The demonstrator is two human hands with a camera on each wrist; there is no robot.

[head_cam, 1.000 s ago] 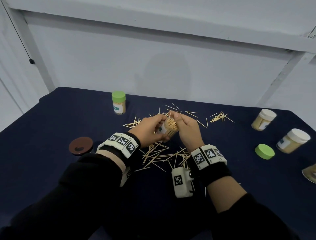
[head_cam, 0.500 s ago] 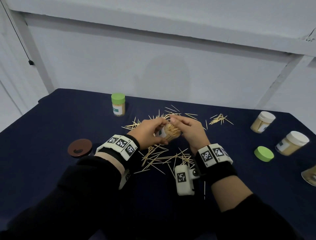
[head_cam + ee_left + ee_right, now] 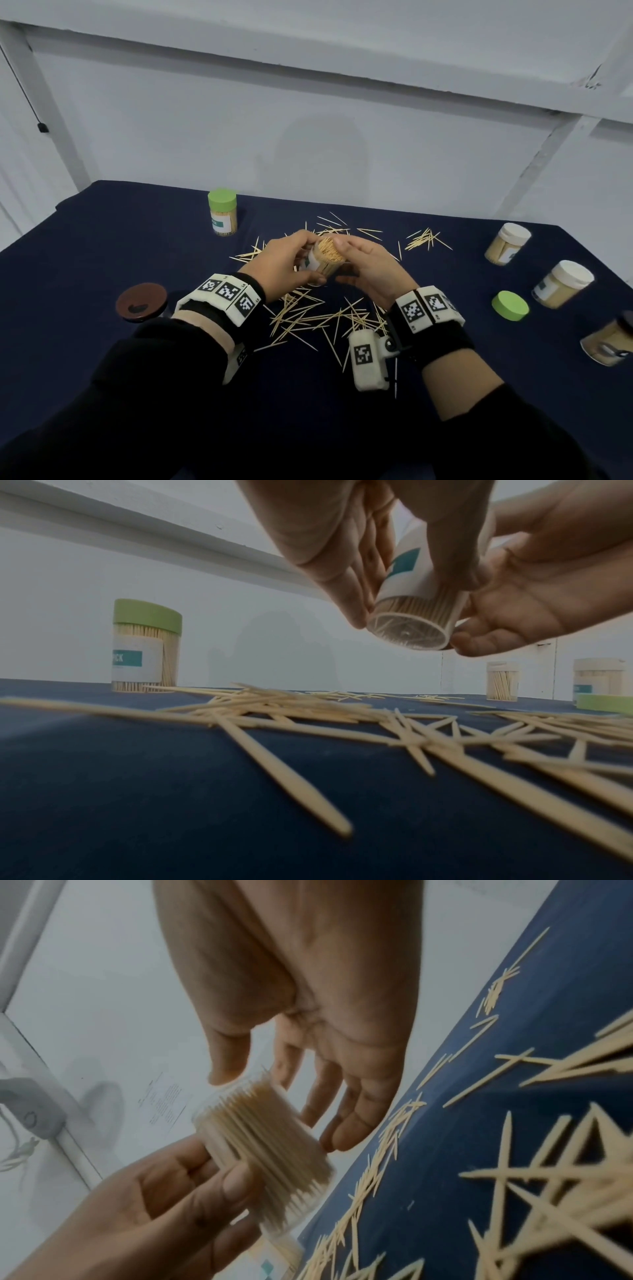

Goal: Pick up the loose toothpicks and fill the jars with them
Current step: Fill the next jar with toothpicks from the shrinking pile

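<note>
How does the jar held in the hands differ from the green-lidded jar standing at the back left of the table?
The clear plastic toothpick jar has no lid, is tilted, and is held off the dark blue table by the left hand. The green-lidded clear jar is capped, upright, standing on the table untouched. Both are packed with toothpicks and carry a white label with a teal patch.

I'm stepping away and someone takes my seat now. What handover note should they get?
Left hand grips the open jar, tilted, held above the table and packed with toothpicks.
Right hand is open beside its mouth, holding nothing.
Done: four closed jars stand around the table.
Left: cap this jar with the loose green lid; gather the scattered toothpicks from the cloth.
</note>
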